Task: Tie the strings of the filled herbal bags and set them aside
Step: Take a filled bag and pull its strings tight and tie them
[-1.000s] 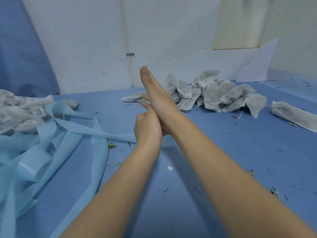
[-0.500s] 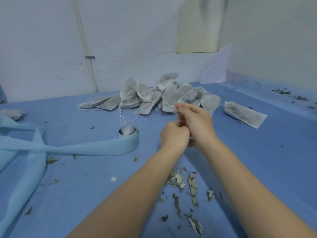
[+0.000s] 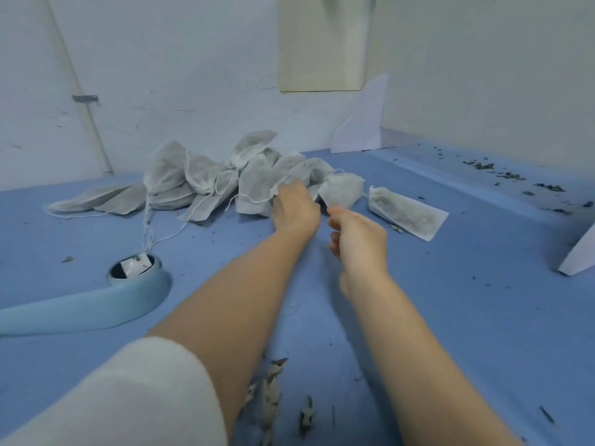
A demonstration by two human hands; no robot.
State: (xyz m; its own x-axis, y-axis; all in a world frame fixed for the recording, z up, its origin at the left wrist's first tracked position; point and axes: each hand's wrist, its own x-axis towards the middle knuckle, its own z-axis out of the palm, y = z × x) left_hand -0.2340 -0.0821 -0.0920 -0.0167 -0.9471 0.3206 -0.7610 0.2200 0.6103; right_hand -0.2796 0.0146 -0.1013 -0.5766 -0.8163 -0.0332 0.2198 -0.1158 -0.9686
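Observation:
A heap of white herbal bags (image 3: 206, 178) with loose strings lies on the blue table (image 3: 483, 300) by the back wall. My left hand (image 3: 294, 209) reaches into the heap's right end, its fingertips hidden under a bag's edge (image 3: 257, 191). A puffed filled bag (image 3: 343, 191) sits just right of that hand, a string trailing from its top. My right hand (image 3: 357, 241) hovers just in front of this bag, fingers loosely curled, with nothing visible in it. Another filled bag (image 3: 407, 215) lies flat, apart to the right.
A roll of light blue strip (image 3: 138, 284) stands at the left, its tail running off the left edge, with strings from the heap reaching into it. Dried herb crumbs (image 3: 273, 394) lie near me and along the right ledge (image 3: 502, 173). A white sheet's corner (image 3: 579, 252) pokes in at the right.
The view swung right, away from the blue strips. My hands, pressed together a moment ago, have parted; the left has reached forward into the heap, and the puffed bag now lies by it.

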